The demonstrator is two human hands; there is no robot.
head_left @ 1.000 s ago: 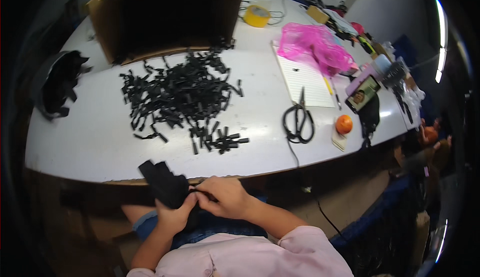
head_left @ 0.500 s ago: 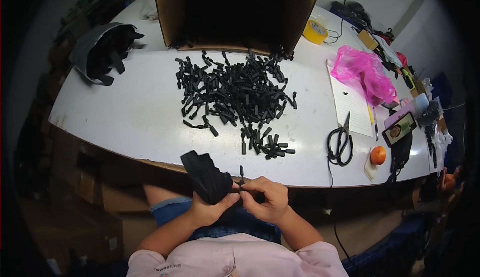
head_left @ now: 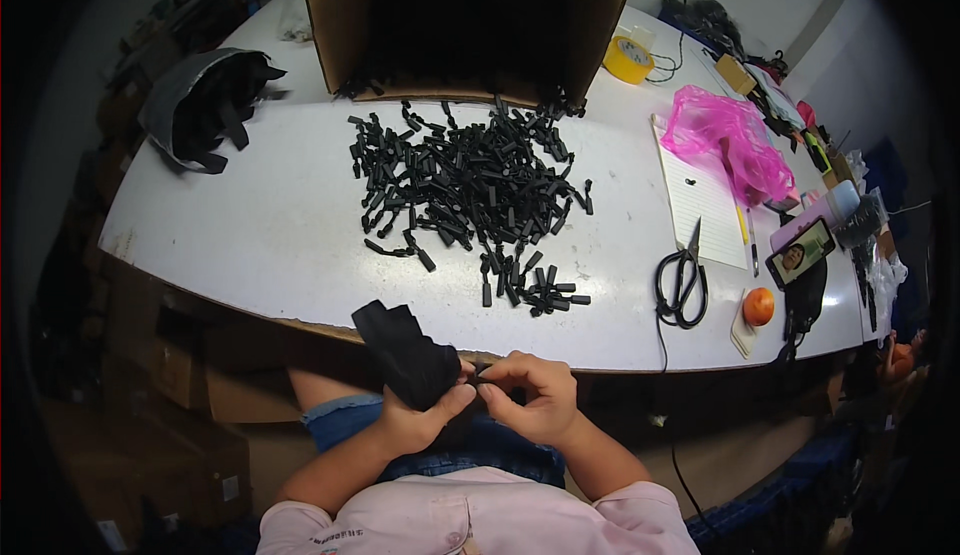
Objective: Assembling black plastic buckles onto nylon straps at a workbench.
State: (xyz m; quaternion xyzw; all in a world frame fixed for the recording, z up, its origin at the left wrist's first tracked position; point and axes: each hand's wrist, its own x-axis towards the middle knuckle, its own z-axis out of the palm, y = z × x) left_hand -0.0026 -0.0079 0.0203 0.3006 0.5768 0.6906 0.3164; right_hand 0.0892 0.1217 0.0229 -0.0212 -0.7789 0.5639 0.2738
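My left hand [head_left: 418, 425] is closed around a fanned bundle of black fabric strips [head_left: 404, 355], just off the table's near edge. Beside it, my right hand [head_left: 536, 397] pinches a small black zipper pull [head_left: 480, 367] between thumb and forefinger. The two hands almost meet at this piece, and the fingers cover most of it. Beyond them on the white table [head_left: 250, 245] lies a loose pile of similar black zipper pulls [head_left: 480, 180], each with a rectangular tab and a thin neck.
Behind the pile, an open cardboard box [head_left: 320, 35] lies on its side. A bag of black strips [head_left: 165, 115] sits left. On the right are scissors [head_left: 682, 290], a notepad [head_left: 700, 215], a pink plastic bag [head_left: 725, 135], yellow tape [head_left: 628, 61], a phone [head_left: 800, 253] and an orange fruit [head_left: 758, 306].
The zipper pull's tab, which stood upright above my right fingertips, no longer shows there. The black bundle has shifted slightly left; both hands stay close together.
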